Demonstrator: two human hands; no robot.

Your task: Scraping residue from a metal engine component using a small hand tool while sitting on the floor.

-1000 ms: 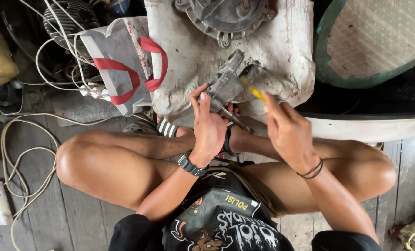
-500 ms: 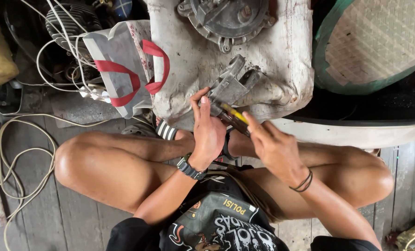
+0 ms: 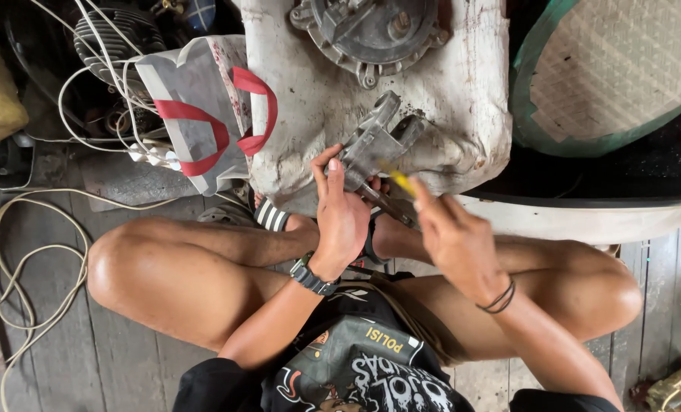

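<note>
Left hand (image 3: 343, 221) fingers grip a grey metal part (image 3: 375, 145); right hand (image 3: 451, 240) fingers close around a yellow-handled tool (image 3: 400, 181) just beside it.

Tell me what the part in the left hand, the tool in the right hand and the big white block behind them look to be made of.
The bracket-like part in the left hand looks like cast metal: dull grey, bare, grimy. The tool in the right hand shows a glossy yellow handle, probably plastic; its tip is hidden. The white block looks like chipped, stained foam or plaster; I cannot tell which.
</note>
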